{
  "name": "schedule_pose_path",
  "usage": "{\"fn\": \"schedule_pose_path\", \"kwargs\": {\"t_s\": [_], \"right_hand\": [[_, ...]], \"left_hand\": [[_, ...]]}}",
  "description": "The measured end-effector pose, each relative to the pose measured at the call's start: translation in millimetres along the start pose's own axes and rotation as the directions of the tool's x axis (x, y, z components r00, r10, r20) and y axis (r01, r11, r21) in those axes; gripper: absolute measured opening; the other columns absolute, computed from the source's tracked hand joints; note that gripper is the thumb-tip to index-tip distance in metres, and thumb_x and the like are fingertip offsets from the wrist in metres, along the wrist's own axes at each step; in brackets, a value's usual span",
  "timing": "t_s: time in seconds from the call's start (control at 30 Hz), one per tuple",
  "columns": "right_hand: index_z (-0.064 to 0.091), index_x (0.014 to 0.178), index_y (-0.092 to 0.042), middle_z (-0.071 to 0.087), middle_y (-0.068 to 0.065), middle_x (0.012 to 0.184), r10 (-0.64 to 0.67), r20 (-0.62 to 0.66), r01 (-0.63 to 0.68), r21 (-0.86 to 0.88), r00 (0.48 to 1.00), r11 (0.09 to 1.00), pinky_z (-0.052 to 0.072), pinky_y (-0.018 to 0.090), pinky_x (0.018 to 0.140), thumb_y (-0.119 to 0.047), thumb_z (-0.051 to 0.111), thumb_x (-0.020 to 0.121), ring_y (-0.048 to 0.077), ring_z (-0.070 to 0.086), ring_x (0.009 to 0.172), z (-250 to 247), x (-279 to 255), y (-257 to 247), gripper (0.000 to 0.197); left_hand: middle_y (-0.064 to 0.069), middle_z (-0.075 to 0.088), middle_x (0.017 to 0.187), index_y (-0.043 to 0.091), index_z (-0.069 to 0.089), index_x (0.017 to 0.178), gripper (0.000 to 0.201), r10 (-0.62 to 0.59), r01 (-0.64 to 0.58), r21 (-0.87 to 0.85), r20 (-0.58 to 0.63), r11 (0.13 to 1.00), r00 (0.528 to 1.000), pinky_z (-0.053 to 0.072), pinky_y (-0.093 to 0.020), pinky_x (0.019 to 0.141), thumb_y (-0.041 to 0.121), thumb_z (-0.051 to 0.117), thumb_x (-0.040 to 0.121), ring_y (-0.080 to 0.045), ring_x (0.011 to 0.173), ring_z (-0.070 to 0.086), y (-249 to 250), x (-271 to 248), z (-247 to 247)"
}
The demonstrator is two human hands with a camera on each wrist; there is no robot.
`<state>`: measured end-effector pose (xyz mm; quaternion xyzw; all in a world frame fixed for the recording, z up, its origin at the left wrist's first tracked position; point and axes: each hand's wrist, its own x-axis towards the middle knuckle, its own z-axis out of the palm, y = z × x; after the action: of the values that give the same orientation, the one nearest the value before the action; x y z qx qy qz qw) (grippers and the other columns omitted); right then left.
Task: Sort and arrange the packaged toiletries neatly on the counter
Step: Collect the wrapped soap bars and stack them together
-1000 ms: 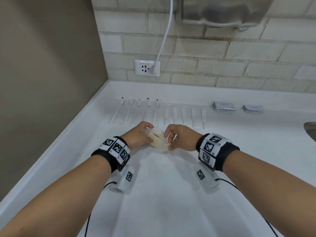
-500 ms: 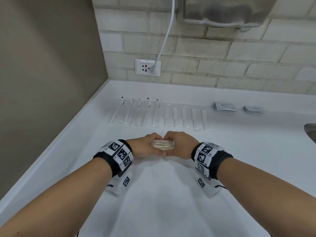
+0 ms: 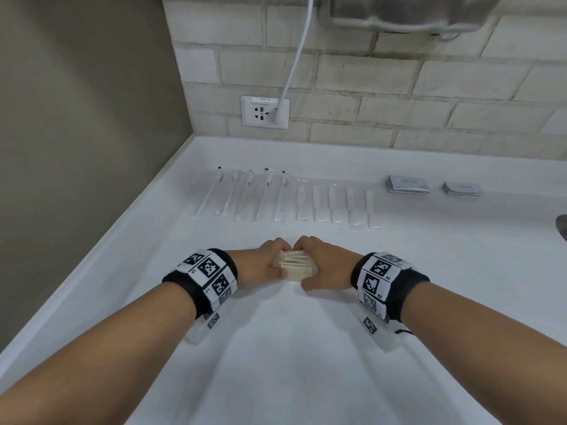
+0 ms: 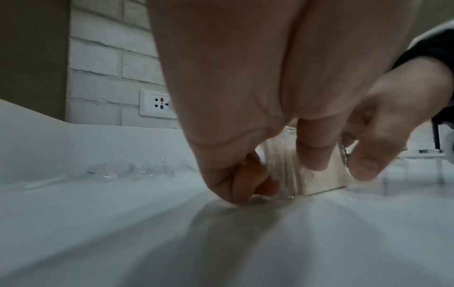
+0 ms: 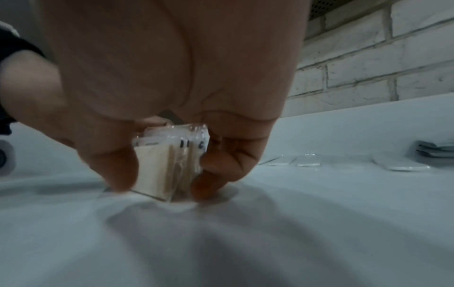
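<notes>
A small stack of cream packets in clear wrap (image 3: 295, 265) stands on edge on the white counter (image 3: 306, 348), held between both hands. My left hand (image 3: 270, 262) pinches its left end, thumb in front and fingers behind (image 4: 312, 155). My right hand (image 3: 316, 265) pinches the right end the same way; in the right wrist view the cream packets (image 5: 157, 170) sit between thumb (image 5: 117, 170) and curled fingers. The packets (image 4: 319, 178) touch the counter at their lower edge.
Along the back lie a row of wrapped toothbrushes (image 3: 245, 194), a row of white wrapped combs (image 3: 337, 204), and two stacks of grey sachets (image 3: 406, 185) (image 3: 461, 189). A wall socket with a plugged cable (image 3: 265, 111) is behind. A sink edge (image 3: 562, 225) shows at right.
Both hands have brought the loose packets together into one upright stack and lowered it onto the counter, moving slightly nearer to me.
</notes>
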<state>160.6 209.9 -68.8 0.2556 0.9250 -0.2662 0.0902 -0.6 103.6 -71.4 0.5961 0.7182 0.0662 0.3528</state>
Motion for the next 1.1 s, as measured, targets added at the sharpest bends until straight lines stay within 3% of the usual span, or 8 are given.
{"fn": "schedule_pose_path", "kwargs": {"t_s": [0.1,0.17,0.27,0.37,0.5,0.73,0.93,1.1], "right_hand": [[0.044,0.124,-0.013,0.05,0.003,0.109,0.012,-0.022,-0.012,0.034,1.0,0.999,0.044,0.028,0.072,-0.013,0.067,0.076,0.021,0.056,0.091,-1,-2,4,0.053],[0.047,0.12,-0.011,0.051,0.005,0.108,0.028,-0.036,-0.026,0.054,0.999,0.998,0.043,0.027,0.071,-0.01,0.065,0.077,0.021,0.054,0.089,1,-1,5,0.047],[0.049,0.119,-0.007,0.049,0.008,0.112,0.044,-0.052,-0.041,0.069,0.998,0.997,0.046,0.028,0.072,-0.007,0.063,0.077,0.024,0.056,0.093,4,1,2,0.044],[0.047,0.118,-0.007,0.04,0.003,0.106,0.067,-0.069,-0.061,0.083,0.995,0.995,0.047,0.028,0.071,-0.004,0.062,0.076,0.024,0.056,0.09,8,3,-2,0.044],[0.046,0.117,-0.008,0.038,0.002,0.105,0.06,-0.063,-0.057,0.055,0.996,0.997,0.051,0.037,0.081,-0.008,0.062,0.076,0.027,0.058,0.093,13,3,-1,0.044],[0.046,0.123,-0.006,0.037,0.003,0.106,0.003,-0.057,0.0,0.061,0.998,0.998,0.039,0.026,0.076,-0.017,0.055,0.09,0.019,0.048,0.085,11,-2,2,0.036],[0.046,0.124,-0.004,0.047,0.01,0.113,-0.023,-0.074,0.03,0.086,0.997,0.996,0.038,0.025,0.077,-0.013,0.057,0.088,0.018,0.048,0.09,9,-3,4,0.038],[0.049,0.12,-0.007,0.044,0.002,0.106,-0.033,-0.097,0.042,0.089,0.995,0.995,0.04,0.026,0.076,-0.015,0.061,0.086,0.018,0.05,0.091,2,-1,6,0.036]], "left_hand": [[0.0,0.048,0.121,0.027,0.036,0.126,0.034,0.021,-0.022,-0.034,-0.032,0.999,0.999,0.048,-0.039,0.089,0.031,0.05,0.095,-0.024,0.101,0.059,2,-1,0],[0.0,0.054,0.114,0.027,0.04,0.119,0.03,0.022,-0.025,-0.051,-0.067,0.998,0.998,0.048,-0.036,0.083,0.027,0.052,0.092,-0.022,0.094,0.059,4,-1,-1],[-0.002,0.061,0.105,0.025,0.039,0.122,0.04,-0.004,0.002,-0.025,-0.088,1.0,0.996,0.047,-0.03,0.074,0.022,0.056,0.087,-0.021,0.087,0.06,9,0,-2],[-0.002,0.06,0.109,0.026,0.034,0.126,0.048,-0.003,0.002,-0.014,-0.076,1.0,0.997,0.051,-0.035,0.078,0.021,0.057,0.084,-0.022,0.091,0.063,14,1,1],[0.001,0.046,0.123,0.026,0.034,0.131,0.048,0.022,-0.018,0.07,-0.064,0.997,0.998,0.052,-0.04,0.086,0.025,0.054,0.088,-0.023,0.097,0.061,16,1,7],[-0.001,0.04,0.122,0.021,0.034,0.124,0.041,0.014,-0.008,0.132,-0.046,0.991,0.999,0.05,-0.043,0.085,0.027,0.054,0.089,-0.028,0.094,0.06,15,1,5],[0.0,0.047,0.112,0.022,0.041,0.112,0.027,0.042,-0.035,0.082,-0.086,0.996,0.995,0.047,-0.034,0.075,0.028,0.055,0.09,-0.022,0.088,0.057,6,3,4],[0.002,0.049,0.107,0.018,0.045,0.115,0.03,0.078,-0.07,0.055,-0.16,0.996,0.984,0.037,-0.021,0.063,0.026,0.06,0.09,-0.011,0.08,0.049,9,4,-3]]}}
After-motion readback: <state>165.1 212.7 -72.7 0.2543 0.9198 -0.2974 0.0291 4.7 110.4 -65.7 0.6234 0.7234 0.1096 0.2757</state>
